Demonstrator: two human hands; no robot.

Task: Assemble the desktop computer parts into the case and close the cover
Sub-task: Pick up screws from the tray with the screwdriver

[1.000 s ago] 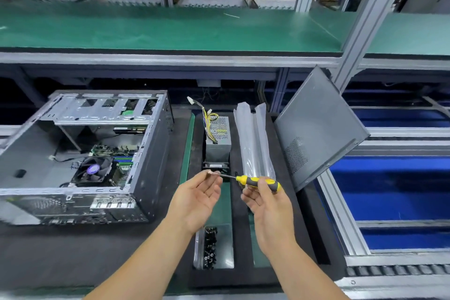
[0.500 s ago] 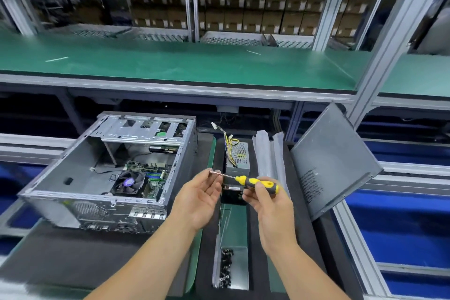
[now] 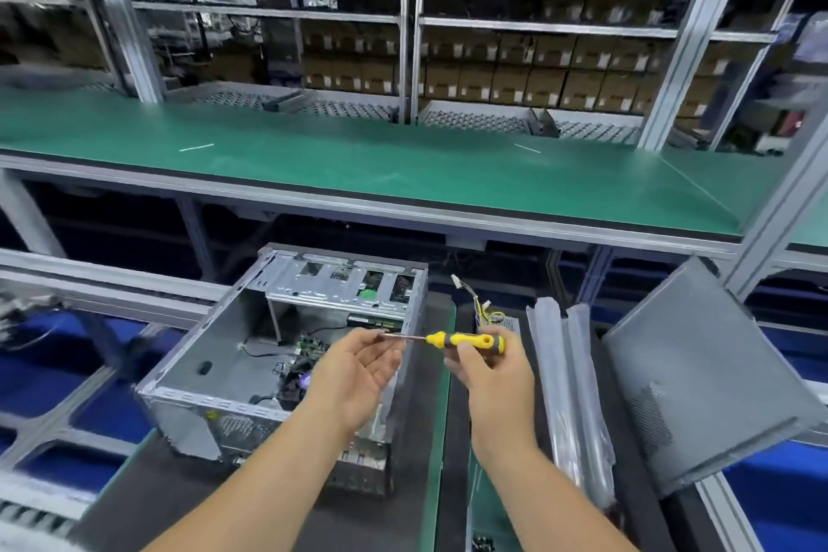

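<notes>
The open grey computer case (image 3: 215,354) lies on its side at centre left, with a motherboard and fan (image 3: 295,385) inside. In front of it my right hand (image 3: 493,376) grips the yellow and black handle of a screwdriver (image 3: 466,341), held level and pointing left. My left hand (image 3: 358,376) is palm up, and its thumb and fingertips pinch the tip of the shaft. The grey side cover (image 3: 699,372) leans tilted at the right. A power supply (image 3: 506,320) with loose yellow cables shows partly behind my right hand.
Two clear plastic bags (image 3: 564,372) lie between my right hand and the cover. A long green shelf (image 3: 358,166) runs above the bench, with racks of boxes behind it. Small dark screws (image 3: 481,545) show at the bottom edge. Blue surfaces lie beyond the bench on both sides.
The view has tilted upward, so the case and parts sit lower and the racks fill the top. Both hands keep the same hold on the screwdriver.
</notes>
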